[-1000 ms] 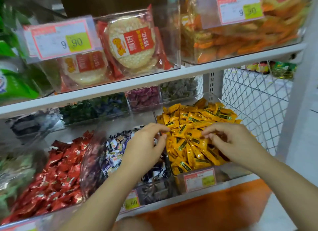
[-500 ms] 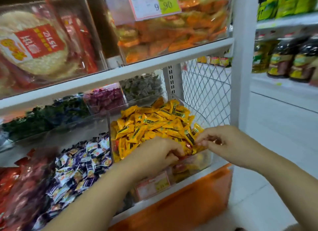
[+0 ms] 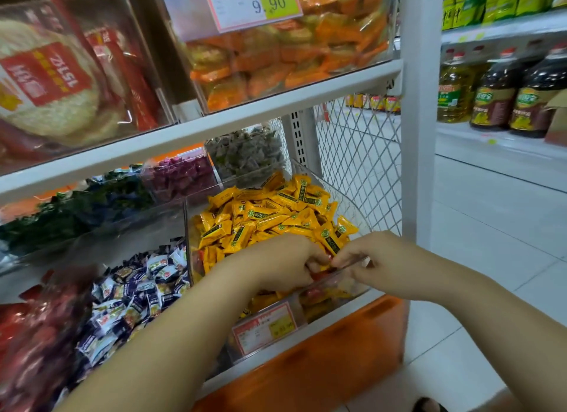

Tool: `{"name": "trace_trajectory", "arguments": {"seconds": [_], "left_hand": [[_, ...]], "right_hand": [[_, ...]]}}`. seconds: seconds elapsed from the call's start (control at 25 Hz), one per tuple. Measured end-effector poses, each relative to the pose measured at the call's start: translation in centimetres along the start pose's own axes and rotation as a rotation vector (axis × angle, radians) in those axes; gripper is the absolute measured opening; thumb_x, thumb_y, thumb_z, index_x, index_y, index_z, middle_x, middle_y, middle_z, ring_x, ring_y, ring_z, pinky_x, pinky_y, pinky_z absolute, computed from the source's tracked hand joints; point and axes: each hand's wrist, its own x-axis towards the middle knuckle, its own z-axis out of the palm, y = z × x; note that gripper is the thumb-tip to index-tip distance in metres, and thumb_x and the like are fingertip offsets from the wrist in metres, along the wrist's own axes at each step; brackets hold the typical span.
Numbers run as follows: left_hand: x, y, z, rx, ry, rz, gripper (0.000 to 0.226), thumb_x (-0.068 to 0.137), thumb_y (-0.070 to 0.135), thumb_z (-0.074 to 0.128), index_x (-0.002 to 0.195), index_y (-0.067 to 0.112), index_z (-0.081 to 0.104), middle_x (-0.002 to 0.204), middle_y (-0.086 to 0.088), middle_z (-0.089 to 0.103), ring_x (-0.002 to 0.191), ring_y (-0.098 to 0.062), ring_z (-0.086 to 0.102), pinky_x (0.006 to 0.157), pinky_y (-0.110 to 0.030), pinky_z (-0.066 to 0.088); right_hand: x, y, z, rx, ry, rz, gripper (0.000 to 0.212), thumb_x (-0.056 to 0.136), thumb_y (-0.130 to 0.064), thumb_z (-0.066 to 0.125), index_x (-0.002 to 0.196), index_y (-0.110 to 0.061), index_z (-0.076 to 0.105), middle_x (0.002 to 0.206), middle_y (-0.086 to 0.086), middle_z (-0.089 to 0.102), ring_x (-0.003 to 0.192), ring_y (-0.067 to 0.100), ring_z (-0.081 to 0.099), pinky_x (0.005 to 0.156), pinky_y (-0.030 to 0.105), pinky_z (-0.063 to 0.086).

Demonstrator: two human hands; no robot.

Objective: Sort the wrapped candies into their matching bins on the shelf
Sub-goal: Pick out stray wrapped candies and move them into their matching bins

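Both hands are seen at the front edge of a clear bin heaped with yellow wrapped candies, which stands at the right end of the lower shelf. The left hand is curled, knuckles up, its fingers drawn together over something small and red at the bin's front wall; what exactly is pinched cannot be told, since it is mostly hidden by the fingers. The right hand is brought in from the right, its fingers closed toward the same spot, so that the two sets of fingertips are nearly touching. A few red pieces are seen through the clear front wall, low among the yellow ones. A price label is fixed to the bin's front. Just to the left, a neighbouring bin is filled with blue-and-white wrapped candies, and further left a mass of red wrapped candies is seen, blurred. Behind these, smaller containers of purple candies, grey-green candies and dark green and blue candies are ranged along the back. On the upper shelf, orange packets are held in a clear box bearing a price tag marked 9.90, and round rice cakes in red packaging lie to the left. Oil bottles are visible across the aisle.
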Motion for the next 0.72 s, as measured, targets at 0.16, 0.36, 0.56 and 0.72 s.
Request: {"name": "trace_trajectory", "arguments": {"seconds": [0.16,0.36,0.56,0.72], "left_hand": [[0.8,-0.2,-0.1,0.037,-0.070,0.034,0.044,0.086,0.007,0.060,0.125,0.026,0.055,0.108,0.006,0.060,0.094,-0.015,0.054,0.081,-0.035,0.049],[1.4,-0.5,0.3,0.068,-0.118,0.017,0.045,0.083,0.015,0.067,0.123,0.030,0.055,0.103,0.010,0.059,0.086,-0.011,0.051,0.066,-0.025,0.039],[1.0,-1.1,0.8,-0.064,-0.015,0.035,0.028,0.084,0.009,0.062,0.104,0.029,0.066,0.092,0.006,0.064,0.077,-0.009,0.054,0.074,-0.036,0.049],[0.5,-1.3,1.0,-0.088,0.046,0.036,0.025,0.086,0.010,0.060,0.103,0.026,0.067,0.093,0.004,0.065,0.082,-0.010,0.058,0.076,-0.032,0.050]], "right_hand": [[0.1,-0.3,0.1,-0.044,-0.001,0.017,0.028,0.089,-0.011,0.053,0.110,-0.025,0.067,0.103,-0.011,0.061,0.096,-0.002,0.056,0.073,0.001,0.039],[0.0,-0.6,0.2,-0.127,-0.006,0.061,0.038,0.089,-0.014,0.048,0.124,-0.027,0.057,0.118,-0.006,0.057,0.104,0.009,0.055,0.088,0.024,0.045],[0.2,-0.1,0.1,-0.102,0.006,0.081,0.048,0.086,-0.007,0.047,0.131,-0.025,0.050,0.128,-0.005,0.055,0.110,0.007,0.055,0.085,0.015,0.039],[0.4,-0.4,0.1,-0.113,0.015,0.096,0.054,0.086,-0.009,0.049,0.137,-0.027,0.043,0.122,-0.003,0.058,0.092,0.000,0.055,0.073,0.011,0.041]]}}
